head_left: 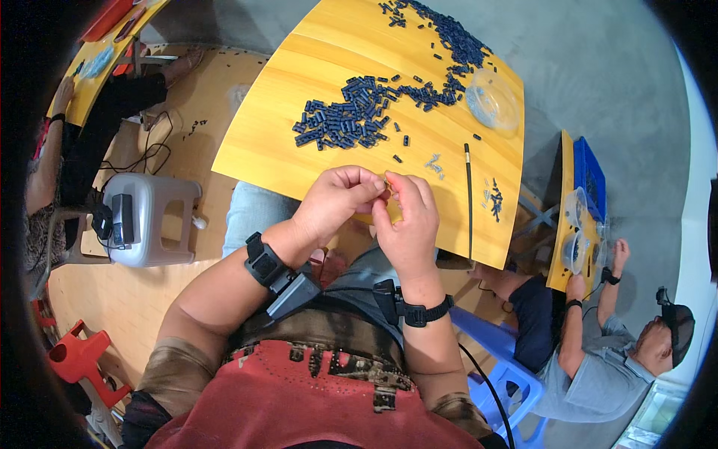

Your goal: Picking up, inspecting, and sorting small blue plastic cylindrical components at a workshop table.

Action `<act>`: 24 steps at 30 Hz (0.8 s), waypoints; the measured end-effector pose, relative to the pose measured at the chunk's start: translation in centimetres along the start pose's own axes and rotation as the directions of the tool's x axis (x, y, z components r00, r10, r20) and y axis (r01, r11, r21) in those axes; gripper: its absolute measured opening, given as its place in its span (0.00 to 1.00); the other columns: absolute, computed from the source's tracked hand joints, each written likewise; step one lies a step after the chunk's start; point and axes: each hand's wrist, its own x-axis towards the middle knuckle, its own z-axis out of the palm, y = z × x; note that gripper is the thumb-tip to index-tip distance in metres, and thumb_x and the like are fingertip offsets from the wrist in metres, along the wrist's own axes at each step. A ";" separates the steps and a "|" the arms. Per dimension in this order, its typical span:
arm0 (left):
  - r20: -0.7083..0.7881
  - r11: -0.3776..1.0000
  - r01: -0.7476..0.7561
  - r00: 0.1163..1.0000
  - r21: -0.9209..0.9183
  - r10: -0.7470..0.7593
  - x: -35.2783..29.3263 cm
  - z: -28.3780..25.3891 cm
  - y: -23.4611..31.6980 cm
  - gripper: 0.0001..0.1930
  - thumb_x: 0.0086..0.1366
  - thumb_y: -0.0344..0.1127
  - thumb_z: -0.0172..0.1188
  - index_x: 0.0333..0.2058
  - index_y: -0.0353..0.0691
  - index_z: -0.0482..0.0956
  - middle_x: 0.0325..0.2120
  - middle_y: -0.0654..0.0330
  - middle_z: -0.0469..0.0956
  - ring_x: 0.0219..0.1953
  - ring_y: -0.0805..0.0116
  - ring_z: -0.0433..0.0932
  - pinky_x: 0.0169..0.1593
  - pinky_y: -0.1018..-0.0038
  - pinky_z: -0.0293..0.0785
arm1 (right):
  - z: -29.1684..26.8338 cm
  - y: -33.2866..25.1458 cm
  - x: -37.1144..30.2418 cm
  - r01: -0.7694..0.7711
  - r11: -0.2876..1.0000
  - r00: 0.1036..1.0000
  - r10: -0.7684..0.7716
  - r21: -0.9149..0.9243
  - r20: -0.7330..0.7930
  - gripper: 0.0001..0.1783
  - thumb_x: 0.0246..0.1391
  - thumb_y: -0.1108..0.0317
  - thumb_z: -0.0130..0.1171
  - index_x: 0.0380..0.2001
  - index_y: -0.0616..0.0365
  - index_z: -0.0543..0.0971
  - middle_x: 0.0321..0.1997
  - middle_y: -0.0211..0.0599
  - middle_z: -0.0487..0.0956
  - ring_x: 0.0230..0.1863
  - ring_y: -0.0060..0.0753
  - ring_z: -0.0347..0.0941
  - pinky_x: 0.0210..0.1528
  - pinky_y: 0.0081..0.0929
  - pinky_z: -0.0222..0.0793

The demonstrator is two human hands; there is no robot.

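Observation:
Just over the near edge of the yellow table [262, 138], my left hand [341, 197] and my right hand [408, 217] meet fingertip to fingertip. Both pinch at a tiny part between them, too small and too covered to name. Beyond my hands lies a large heap of small dark blue plastic pieces [351, 112], with more of them trailing to the far edge. Small clear pieces [434, 166] lie to the right of my hands. Farther right is a thin black stick with a pale band [469, 194], beside a little group of small dark parts [495, 200].
A clear round bowl [492, 103] stands at the table's right side. On the right, a person in grey [598, 359] works at another table with a blue tray [589, 179]. To the left are a grey stool [149, 217], a red stool [88, 363] and another seated person.

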 end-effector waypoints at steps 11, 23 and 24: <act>-0.048 0.995 0.094 0.995 0.025 -0.092 -0.6 0.9 -1.8 0.08 0.62 0.34 0.56 0.32 0.35 0.77 0.25 0.65 0.77 0.25 0.79 0.73 0.30 0.82 0.70 | -1.0 0.6 -1.2 0.092 0.990 0.996 -0.090 -0.110 0.023 0.16 0.38 0.77 0.58 0.36 0.62 0.74 0.35 0.44 0.71 0.40 0.47 0.68 0.42 0.37 0.66; -0.090 0.992 0.045 0.995 0.116 -0.035 -1.3 0.9 -1.7 0.08 0.62 0.33 0.56 0.30 0.34 0.78 0.23 0.64 0.76 0.24 0.80 0.72 0.31 0.83 0.71 | -1.0 0.4 -1.5 0.106 0.990 0.994 -0.101 -0.098 0.053 0.16 0.38 0.77 0.59 0.36 0.62 0.74 0.35 0.44 0.72 0.39 0.47 0.69 0.42 0.37 0.67; -0.090 0.992 0.046 0.995 0.115 -0.036 -1.3 0.9 -1.7 0.08 0.62 0.33 0.56 0.30 0.34 0.78 0.23 0.64 0.76 0.24 0.80 0.72 0.31 0.83 0.71 | -1.0 0.4 -1.5 0.104 0.990 0.994 -0.099 -0.099 0.054 0.16 0.38 0.77 0.59 0.36 0.62 0.74 0.35 0.44 0.72 0.39 0.47 0.69 0.42 0.37 0.67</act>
